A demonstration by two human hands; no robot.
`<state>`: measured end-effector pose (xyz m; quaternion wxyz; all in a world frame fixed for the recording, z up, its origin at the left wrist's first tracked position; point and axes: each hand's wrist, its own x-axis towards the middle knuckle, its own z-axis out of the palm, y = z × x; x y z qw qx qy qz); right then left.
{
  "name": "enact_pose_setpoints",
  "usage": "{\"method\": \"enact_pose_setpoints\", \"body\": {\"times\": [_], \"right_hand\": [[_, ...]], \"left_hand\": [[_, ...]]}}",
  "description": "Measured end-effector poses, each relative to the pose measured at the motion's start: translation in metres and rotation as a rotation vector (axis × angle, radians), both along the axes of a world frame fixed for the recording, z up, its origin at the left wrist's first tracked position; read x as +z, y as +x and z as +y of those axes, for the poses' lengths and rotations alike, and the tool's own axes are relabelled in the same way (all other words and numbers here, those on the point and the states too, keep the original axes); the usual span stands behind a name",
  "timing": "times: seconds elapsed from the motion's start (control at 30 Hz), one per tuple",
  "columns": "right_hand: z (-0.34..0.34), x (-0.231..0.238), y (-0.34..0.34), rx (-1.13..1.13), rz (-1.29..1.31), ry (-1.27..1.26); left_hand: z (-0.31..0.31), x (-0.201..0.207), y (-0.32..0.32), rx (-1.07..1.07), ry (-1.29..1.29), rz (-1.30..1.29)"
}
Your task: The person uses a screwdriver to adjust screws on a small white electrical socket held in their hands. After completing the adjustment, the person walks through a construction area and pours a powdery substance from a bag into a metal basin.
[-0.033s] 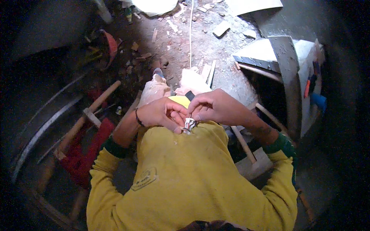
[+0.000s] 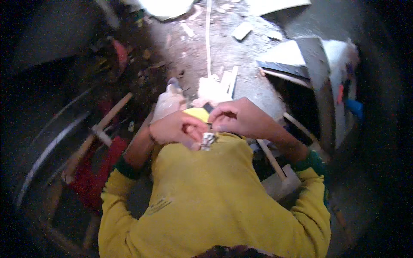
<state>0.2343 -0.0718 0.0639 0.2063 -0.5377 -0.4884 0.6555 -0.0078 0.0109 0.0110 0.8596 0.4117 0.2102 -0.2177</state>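
The floor [image 2: 254, 56] is spreading out beyond both hands, with scraps lying over it. The yellow shirt [image 2: 202, 193] is filling the space just below the hands, probably giving them a steady backing. Well to the right of the right hand, panels [image 2: 316, 64] are standing tilted, seemingly leaning to save room. To the left of the left hand, red cloth [image 2: 94, 176] is hanging beside a wooden bar [image 2: 114, 112]. Farther out, up and left of that hand, a red curved thing [image 2: 119, 56] is sitting in shadow; it may be serving as a container, but the dark is hiding any contents. The left hand [image 2: 174, 128] is curling its thumb and fingers onto the white fitting [image 2: 208, 139], apparently bracing it from the side. The right hand [image 2: 241, 116] is bunching its fingertips just above the fitting, seemingly pinching a dark piece [image 2: 208, 107] so as to control it finely. The fitting is sitting between and slightly below the two hands, blur hiding its inside.
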Motion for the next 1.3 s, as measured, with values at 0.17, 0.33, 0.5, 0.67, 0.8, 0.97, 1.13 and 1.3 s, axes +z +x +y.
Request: {"method": "enact_pose_setpoints", "body": {"times": [0.17, 0.33, 0.5, 0.67, 0.8, 0.97, 1.13, 1.3], "right_hand": [[-0.043, -0.049, 0.114, -0.903, -0.699, 0.322], [-0.145, -0.090, 0.320, -1.352, -1.626, 0.621], [-0.187, -0.124, 0.407, -1.170, -1.961, 0.397], [-0.210, -0.112, 0.485, -0.797, -2.127, -0.173], [-0.208, -0.140, 0.456, -0.535, -2.333, -0.086], [-0.184, -0.093, 0.388, -0.988, -1.457, 0.330], [-0.083, 0.064, 0.135, -0.475, -0.671, 0.190], [-0.057, 0.089, 0.075, -0.031, -0.602, 0.542]], "left_hand": [[-0.002, -0.003, -0.015, 0.131, 0.000, 0.069], [-0.004, -0.009, -0.008, 0.218, -0.092, 0.017], [-0.001, 0.004, -0.008, 0.211, -0.057, 0.061], [0.001, 0.008, -0.009, 0.005, 0.403, -0.051], [-0.008, 0.016, -0.011, 0.213, 0.010, 0.102], [-0.017, 0.012, -0.010, 0.325, -0.177, 0.063], [-0.021, 0.009, -0.010, 0.312, -0.208, 0.040], [-0.017, 0.003, -0.010, 0.282, -0.193, -0.022]]}}
